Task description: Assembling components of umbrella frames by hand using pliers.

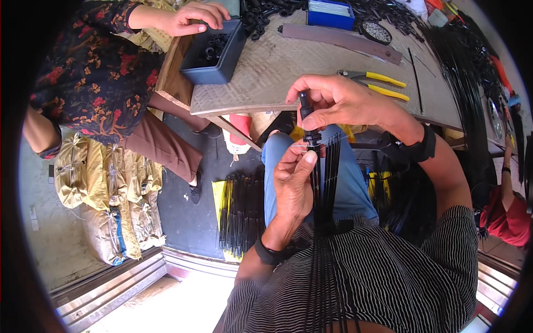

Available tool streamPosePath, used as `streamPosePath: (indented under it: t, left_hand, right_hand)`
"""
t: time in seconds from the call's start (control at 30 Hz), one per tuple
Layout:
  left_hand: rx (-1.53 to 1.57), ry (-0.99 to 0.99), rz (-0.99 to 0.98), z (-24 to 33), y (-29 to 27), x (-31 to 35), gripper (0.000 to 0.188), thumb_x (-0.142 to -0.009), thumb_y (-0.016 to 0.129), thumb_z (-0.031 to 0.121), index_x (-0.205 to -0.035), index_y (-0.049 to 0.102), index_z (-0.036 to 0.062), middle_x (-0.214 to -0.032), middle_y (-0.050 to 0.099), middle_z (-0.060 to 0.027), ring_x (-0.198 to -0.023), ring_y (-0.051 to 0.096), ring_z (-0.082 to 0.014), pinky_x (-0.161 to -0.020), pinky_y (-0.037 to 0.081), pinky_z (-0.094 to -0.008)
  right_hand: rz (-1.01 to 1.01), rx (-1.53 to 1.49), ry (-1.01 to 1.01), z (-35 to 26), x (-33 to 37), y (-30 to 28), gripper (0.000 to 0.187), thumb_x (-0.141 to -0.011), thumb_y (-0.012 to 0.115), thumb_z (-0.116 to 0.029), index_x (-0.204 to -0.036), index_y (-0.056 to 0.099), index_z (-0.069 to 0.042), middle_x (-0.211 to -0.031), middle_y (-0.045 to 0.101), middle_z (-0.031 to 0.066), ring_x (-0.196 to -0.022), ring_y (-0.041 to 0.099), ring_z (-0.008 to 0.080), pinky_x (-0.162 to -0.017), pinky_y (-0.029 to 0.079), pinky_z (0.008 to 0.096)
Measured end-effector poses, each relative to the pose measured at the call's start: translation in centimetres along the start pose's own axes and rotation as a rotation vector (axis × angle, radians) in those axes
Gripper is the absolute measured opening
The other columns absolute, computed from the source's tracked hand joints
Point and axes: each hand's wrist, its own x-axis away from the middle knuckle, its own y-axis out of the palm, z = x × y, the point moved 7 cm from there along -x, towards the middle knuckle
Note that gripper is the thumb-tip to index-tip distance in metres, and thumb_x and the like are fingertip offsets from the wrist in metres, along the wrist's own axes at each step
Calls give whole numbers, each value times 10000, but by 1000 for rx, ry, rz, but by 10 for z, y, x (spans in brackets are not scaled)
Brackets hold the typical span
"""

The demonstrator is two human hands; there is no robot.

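Note:
Between thumb and fingers, my right hand (347, 102) grips a black tubular plastic fitting (306, 114), held upright above my lap. Right below it, my left hand (294, 180) pinches the lower end of the same piece, where it meets a thin black rod. A fine pale wire (300, 146) crosses there; what it is fixed to is too small to tell. Several long black rods (331, 172) stand in a bundle beside my left hand and run down over my striped shirt. Pliers (383, 83) with yellow handles lie on the table beyond my right hand.
A grey bin (219, 69) of black fittings stands at the table's (250, 91) left corner, near another person's hand (197, 19). A flat metal bar (338, 41), a blue box (331, 16) and a round dish (376, 32) lie farther back. Black rods (241, 213) stand on the floor left.

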Motion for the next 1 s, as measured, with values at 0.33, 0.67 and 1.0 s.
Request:
streamPosePath:
  t: [0.33, 0.67, 1.0]
  left_hand:
    - [-31, 14, 38, 0, 1, -2, 270, -805, 617, 41, -1058, 543, -16, -973, 596, -62, -897, 562, -136, -869, 424, -277]
    - [33, 13, 69, -2, -2, -1, 194, -808, 605, 13, -985, 526, 3, -915, 600, -66, -849, 581, -122, -814, 454, -239]
    - [-94, 152, 96, 6, -4, 7, 141, -819, 586, 4, -959, 566, -4, -924, 620, -77, -836, 583, -116, -793, 458, -240]
  right_hand:
    - [38, 272, 2, -8, 0, 0, 354, -784, 652, -122, -1074, 471, -30, -696, 523, 15, -644, 458, 61, -582, 386, 218]
    - [49, 383, -147, -14, 0, 9, 340, -773, 655, -101, -1055, 478, -37, -600, 481, 8, -573, 446, 67, -540, 370, 225]
    - [80, 392, -51, -14, 7, 12, 518, -759, 670, -92, -1217, 429, -77, -800, 536, 16, -714, 521, 83, -624, 414, 221]
